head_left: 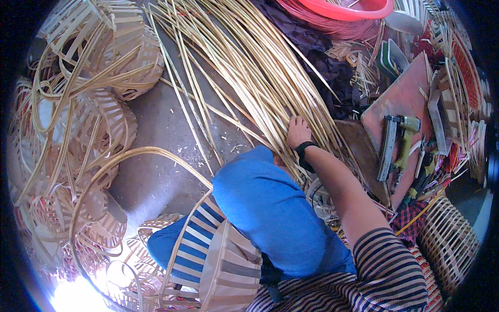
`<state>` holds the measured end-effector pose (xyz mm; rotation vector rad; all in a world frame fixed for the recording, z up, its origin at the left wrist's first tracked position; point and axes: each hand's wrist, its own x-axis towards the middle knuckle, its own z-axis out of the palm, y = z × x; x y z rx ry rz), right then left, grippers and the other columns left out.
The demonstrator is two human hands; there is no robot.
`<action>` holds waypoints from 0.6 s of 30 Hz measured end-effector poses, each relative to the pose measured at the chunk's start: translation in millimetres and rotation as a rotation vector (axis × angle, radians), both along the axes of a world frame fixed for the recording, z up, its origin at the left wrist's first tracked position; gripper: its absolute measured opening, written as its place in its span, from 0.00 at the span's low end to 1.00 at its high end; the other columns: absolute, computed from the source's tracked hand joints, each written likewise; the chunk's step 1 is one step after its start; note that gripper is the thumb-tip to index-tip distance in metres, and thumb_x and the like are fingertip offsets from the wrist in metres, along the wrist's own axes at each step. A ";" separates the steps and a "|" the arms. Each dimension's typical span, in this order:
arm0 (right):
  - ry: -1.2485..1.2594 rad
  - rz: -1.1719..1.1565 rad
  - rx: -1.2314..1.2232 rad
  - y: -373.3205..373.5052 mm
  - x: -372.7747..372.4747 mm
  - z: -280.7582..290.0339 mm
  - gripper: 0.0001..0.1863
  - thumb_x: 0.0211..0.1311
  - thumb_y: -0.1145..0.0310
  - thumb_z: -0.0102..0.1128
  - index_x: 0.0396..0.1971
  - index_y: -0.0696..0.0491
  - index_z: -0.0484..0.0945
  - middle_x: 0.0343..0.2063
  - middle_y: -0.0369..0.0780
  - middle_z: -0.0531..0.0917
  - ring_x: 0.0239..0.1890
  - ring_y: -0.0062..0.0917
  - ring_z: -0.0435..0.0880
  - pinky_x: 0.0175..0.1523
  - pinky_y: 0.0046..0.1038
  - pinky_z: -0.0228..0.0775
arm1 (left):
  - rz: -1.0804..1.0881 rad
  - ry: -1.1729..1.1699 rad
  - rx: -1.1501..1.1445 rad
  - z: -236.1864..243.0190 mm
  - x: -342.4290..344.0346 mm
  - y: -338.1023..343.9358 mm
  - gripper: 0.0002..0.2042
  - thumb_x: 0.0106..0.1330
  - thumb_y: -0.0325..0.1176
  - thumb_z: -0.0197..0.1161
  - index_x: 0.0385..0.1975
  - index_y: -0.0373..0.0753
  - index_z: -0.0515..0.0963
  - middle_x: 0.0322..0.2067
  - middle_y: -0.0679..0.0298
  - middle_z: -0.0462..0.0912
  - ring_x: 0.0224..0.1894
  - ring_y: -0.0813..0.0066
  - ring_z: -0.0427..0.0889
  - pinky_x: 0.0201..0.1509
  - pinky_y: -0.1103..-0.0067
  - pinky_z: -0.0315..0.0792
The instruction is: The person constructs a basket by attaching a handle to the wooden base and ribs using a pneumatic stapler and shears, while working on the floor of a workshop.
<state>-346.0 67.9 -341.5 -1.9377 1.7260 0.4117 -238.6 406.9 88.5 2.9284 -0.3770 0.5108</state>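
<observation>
My right hand (299, 132), with a dark band at its wrist, reaches forward past my blue-clad knee. Its fingers curl over the long bamboo strips (244, 67) that lie in a loose bundle on the floor. Against my legs a woven bamboo basket (228, 268) is tilted on its side, with pale slats and a large bent hoop (138, 151) rising from it. My left hand does not show; the basket and my leg cover that side.
Several woven baskets (104, 114) are piled at the left. On a reddish board (382, 104) at the right lies a green-handled nail gun (405, 143). A pink basin (343, 8) sits at the far edge. Another lattice basket (449, 242) stands at the lower right.
</observation>
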 end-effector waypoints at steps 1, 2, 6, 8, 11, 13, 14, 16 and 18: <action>0.009 0.019 -0.019 0.6 -0.4 -2.5 0.25 0.40 0.69 0.52 0.44 0.54 0.59 0.42 0.45 0.61 0.45 0.41 0.62 0.44 0.37 0.62 | -0.085 -0.177 0.122 -6.1 1.5 -0.5 0.19 0.55 0.44 0.40 0.21 0.32 0.69 0.13 0.61 0.70 0.14 0.73 0.67 0.18 0.79 0.62; 0.021 0.033 -0.039 0.0 -2.6 -2.2 0.25 0.41 0.70 0.52 0.44 0.54 0.59 0.42 0.45 0.61 0.45 0.41 0.63 0.44 0.37 0.62 | -0.176 -0.350 0.242 -9.8 3.2 -2.1 0.18 0.55 0.42 0.40 0.21 0.32 0.69 0.14 0.60 0.71 0.14 0.72 0.67 0.19 0.79 0.63; -0.219 0.029 -0.150 -0.2 -13.4 15.9 0.15 0.43 0.70 0.51 0.34 0.56 0.63 0.34 0.46 0.67 0.37 0.40 0.68 0.38 0.34 0.64 | -0.169 -0.059 -0.057 -6.3 -0.2 -7.5 0.16 0.55 0.40 0.42 0.22 0.32 0.69 0.15 0.61 0.71 0.15 0.72 0.68 0.20 0.80 0.64; -0.479 -0.041 -0.168 1.7 -16.3 42.0 0.13 0.44 0.70 0.51 0.30 0.56 0.62 0.27 0.48 0.69 0.31 0.42 0.69 0.34 0.36 0.63 | -0.077 0.026 -0.313 -11.3 -3.6 -4.6 0.11 0.54 0.35 0.45 0.21 0.33 0.69 0.16 0.61 0.71 0.16 0.72 0.68 0.21 0.81 0.64; -0.656 -0.135 -0.110 14.5 -28.7 60.8 0.11 0.46 0.70 0.50 0.28 0.56 0.60 0.19 0.49 0.71 0.25 0.44 0.70 0.29 0.37 0.61 | -0.177 -0.079 0.075 -14.7 -0.4 0.9 0.08 0.51 0.32 0.50 0.22 0.33 0.70 0.16 0.59 0.70 0.18 0.71 0.70 0.21 0.82 0.65; -0.633 -0.135 -0.075 25.9 -42.8 56.3 0.11 0.47 0.71 0.49 0.30 0.56 0.59 0.17 0.48 0.71 0.24 0.43 0.71 0.28 0.37 0.61 | -0.144 -0.210 0.352 -24.6 5.1 33.2 0.07 0.50 0.31 0.52 0.23 0.32 0.70 0.18 0.59 0.71 0.20 0.69 0.71 0.22 0.81 0.66; -0.617 -0.123 -0.053 31.5 -44.7 55.9 0.12 0.48 0.72 0.48 0.31 0.56 0.59 0.16 0.48 0.71 0.24 0.43 0.71 0.27 0.37 0.61 | -0.091 -0.338 0.637 -27.5 4.8 30.1 0.08 0.48 0.30 0.54 0.24 0.32 0.70 0.19 0.58 0.71 0.22 0.68 0.71 0.24 0.80 0.67; -0.611 -0.090 -0.015 35.7 -48.0 56.7 0.12 0.48 0.71 0.47 0.33 0.56 0.59 0.17 0.49 0.71 0.24 0.44 0.71 0.27 0.38 0.61 | -0.243 -0.263 0.602 -22.6 4.6 21.9 0.09 0.48 0.31 0.55 0.26 0.32 0.70 0.21 0.57 0.71 0.23 0.67 0.71 0.24 0.79 0.67; -0.536 -0.049 0.057 40.1 -50.9 49.2 0.12 0.48 0.70 0.46 0.34 0.56 0.59 0.18 0.50 0.72 0.24 0.44 0.71 0.27 0.40 0.60 | -0.400 -0.187 0.569 -18.0 4.6 -5.8 0.11 0.48 0.33 0.56 0.27 0.31 0.70 0.22 0.57 0.71 0.24 0.65 0.71 0.25 0.78 0.67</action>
